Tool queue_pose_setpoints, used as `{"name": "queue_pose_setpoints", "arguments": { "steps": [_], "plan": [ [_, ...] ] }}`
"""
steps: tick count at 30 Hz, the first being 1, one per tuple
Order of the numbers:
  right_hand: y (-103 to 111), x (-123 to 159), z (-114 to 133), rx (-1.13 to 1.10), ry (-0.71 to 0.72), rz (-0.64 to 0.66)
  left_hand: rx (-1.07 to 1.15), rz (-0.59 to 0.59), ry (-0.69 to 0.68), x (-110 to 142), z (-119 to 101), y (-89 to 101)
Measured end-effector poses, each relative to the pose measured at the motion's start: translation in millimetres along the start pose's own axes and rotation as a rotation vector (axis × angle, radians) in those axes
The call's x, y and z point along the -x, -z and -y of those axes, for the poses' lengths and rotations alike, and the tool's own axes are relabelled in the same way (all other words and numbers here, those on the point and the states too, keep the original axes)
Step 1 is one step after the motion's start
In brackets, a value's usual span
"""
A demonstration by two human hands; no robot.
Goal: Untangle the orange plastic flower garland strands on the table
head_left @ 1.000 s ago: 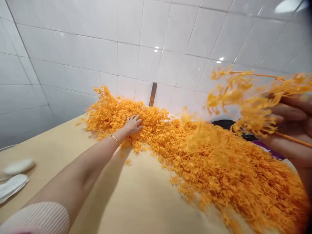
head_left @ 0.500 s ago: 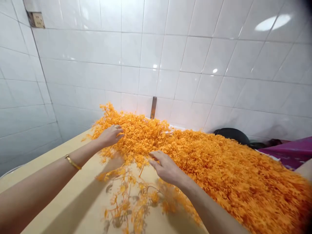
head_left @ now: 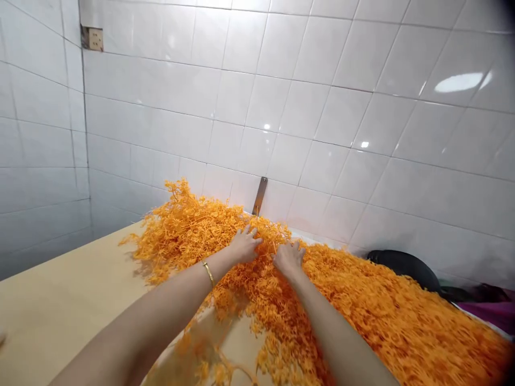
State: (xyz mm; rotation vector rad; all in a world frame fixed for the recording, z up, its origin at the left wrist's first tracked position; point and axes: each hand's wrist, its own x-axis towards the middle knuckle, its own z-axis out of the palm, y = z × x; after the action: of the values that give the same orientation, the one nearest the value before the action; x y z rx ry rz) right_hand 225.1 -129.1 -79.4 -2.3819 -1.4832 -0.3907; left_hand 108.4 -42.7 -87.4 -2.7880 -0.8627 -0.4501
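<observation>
A large heap of orange leafy sprigs (head_left: 354, 300), with thin branching stems, spreads over the pale yellow tabletop (head_left: 80, 273). My left hand (head_left: 244, 245), below a gold bangle (head_left: 208, 273), lies on the back middle of the heap with its fingers apart and bent among the sprigs. Close to its right, my right hand (head_left: 288, 258) is curled into the foliage, its fingers closed around some sprigs. The fingertips of both hands are partly hidden by the orange leaves. Loose sprigs (head_left: 221, 370) lie blurred between my forearms.
White tiled walls (head_left: 153, 123) stand behind and to the left. A dark metal strip (head_left: 259, 196) leans upright behind the heap. At the right back are a black round object (head_left: 406, 266) and purple material (head_left: 488, 315). A socket (head_left: 95, 39) is high on the wall.
My left hand has moved right, from the heap's left side to its middle. My right hand has gone farther back into the sprigs and closed. The view has shifted slightly.
</observation>
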Motion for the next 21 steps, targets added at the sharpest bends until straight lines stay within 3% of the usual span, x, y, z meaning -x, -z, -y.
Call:
{"name": "queue_pose_setpoints", "arguments": {
  "steps": [4, 9, 13, 17, 21],
  "plan": [
    [9.3, -26.4, -15.7, -0.073, -0.042, 0.087, 0.059, 0.066, 0.102, -17.8, 17.3, -25.0],
    [47.1, -33.1, -34.8, -0.24, 0.016, 0.22, 0.113, 0.07, 0.235, -32.9, 31.5, -38.2],
    [67.7, -8.6, -37.7, -0.308, 0.151, 0.277, 0.146, 0.116, 0.322, -40.8, 34.1, -38.2],
    [74.7, 25.3, -36.8, -0.263, 0.344, 0.229, 0.157, 0.136, 0.392, -44.0, 36.6, -37.3],
    [90.8, 61.7, -42.1, -0.26, 0.38, 0.298, 0.176, 0.142, 0.471, -45.9, 41.4, -40.3]
  ]
}}
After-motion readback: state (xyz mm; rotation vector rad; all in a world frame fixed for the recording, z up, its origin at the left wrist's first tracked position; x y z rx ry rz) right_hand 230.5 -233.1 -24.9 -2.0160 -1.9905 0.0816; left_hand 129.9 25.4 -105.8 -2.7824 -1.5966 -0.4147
